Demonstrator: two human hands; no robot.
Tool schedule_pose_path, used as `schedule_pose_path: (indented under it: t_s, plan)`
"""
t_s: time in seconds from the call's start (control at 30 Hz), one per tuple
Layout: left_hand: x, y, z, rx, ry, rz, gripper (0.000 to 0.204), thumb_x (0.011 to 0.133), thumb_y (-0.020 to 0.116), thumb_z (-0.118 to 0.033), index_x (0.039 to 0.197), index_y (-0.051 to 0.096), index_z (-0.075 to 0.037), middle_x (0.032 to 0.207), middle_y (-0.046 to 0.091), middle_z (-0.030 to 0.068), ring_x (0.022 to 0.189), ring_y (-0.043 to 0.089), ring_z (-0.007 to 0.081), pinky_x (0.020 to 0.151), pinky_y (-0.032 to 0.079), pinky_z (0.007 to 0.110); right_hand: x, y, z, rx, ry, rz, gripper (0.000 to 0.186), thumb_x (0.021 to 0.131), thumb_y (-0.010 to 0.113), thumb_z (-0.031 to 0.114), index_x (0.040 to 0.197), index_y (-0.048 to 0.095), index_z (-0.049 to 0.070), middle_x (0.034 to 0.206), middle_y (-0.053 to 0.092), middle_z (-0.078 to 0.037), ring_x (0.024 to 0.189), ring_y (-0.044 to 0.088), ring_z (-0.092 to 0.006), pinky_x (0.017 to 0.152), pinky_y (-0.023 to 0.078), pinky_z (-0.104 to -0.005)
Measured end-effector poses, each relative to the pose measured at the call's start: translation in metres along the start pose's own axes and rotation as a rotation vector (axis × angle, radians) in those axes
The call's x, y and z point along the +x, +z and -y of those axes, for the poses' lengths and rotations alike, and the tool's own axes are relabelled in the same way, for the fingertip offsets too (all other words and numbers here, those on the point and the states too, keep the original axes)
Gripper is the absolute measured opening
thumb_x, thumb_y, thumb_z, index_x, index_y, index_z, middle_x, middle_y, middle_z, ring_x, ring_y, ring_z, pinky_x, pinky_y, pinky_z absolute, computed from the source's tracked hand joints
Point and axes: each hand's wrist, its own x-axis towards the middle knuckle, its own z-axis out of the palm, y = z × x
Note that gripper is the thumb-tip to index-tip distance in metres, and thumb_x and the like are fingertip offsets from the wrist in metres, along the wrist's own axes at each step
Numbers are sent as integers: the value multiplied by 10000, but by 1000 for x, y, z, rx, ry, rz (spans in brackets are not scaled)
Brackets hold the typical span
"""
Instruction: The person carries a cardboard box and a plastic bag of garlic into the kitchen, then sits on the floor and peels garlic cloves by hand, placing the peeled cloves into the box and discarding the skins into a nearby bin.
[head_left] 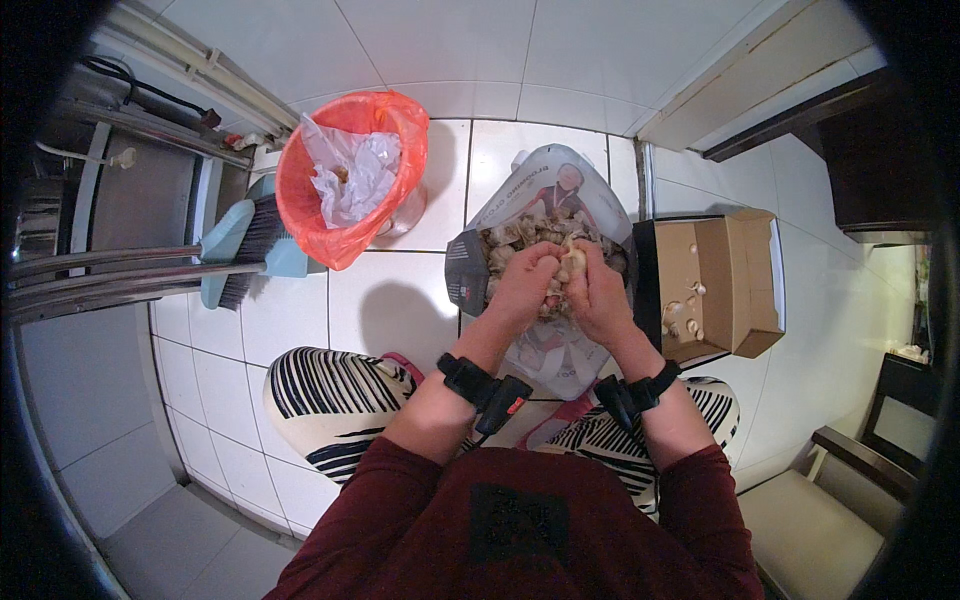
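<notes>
Maroon shirt [430, 530], then both hands [525, 287] together in a pinch on pale garlic [574, 262] above a bag [600, 205].

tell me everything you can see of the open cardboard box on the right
The cardboard box is brown inside, with a dark strip along its left side. It sits open on the pale tiled floor, right of the garlic-filled bag. Several pale garlic cloves rest inside, toward the left. Whether the bag touches it is unclear.
</notes>
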Motion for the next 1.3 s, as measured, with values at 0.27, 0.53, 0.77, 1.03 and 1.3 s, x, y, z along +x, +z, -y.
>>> schedule_pose_path:
  t_s: [0.27, 0.53, 0.77, 1.03, 1.3]
  plan:
    - [2, 2, 1, -278, 17, -58, 160, 882, 557, -246, 899, 567, -86, 699, 519, -43, 542, 460, 44, 444, 353, 182, 6, -5, 4, 195, -24, -60, 307, 939, 354, 196, 1162, 458, 12, 899, 604, -191, 814, 620, -321, 730, 472, -349]
    - [3, 5, 7, -78, 57, -75, 154, 863, 598, -196, 921, 574, -55, 772, 561, -15, 611, 513, 50, 465, 373, 170, 1, 2, -1, 127, -32, -138, 293, 947, 359, 202, 1118, 499, 9, 846, 619, -161, 724, 625, -260, 629, 482, -315]
    - [0, 14, -17, -510, -21, -109, 148, 847, 580, -149, 927, 556, -27, 776, 543, 1, 591, 495, 70, 469, 389, 178, 5, 8, -23, 820, 366, -108, 260, 929, 403, 225, 964, 558, 20, 717, 571, -76, 515, 523, -147, 461, 423, -286]
    - [-31, 113, -12, -162, -114, 360, 203, 850, 584, -210, 999, 539, -79, 797, 567, 7, 684, 589, 115, 542, 426, 220, -60, 50, -46, 156, -44, -81, 242, 912, 454, 250, 936, 556, 32, 760, 554, -69, 650, 524, -165, 576, 441, -318]
    - [-33, 179, 11, 238, -51, 354, 497, 838, 593, -237, 1267, 407, -69, 1253, 433, 80, 1137, 420, 182, 867, 402, 348, -73, 25, -19, 133, 161, -162, 330, 790, 606, 270, 939, 538, -15, 918, 579, -168, 858, 559, -271, 764, 437, -367]
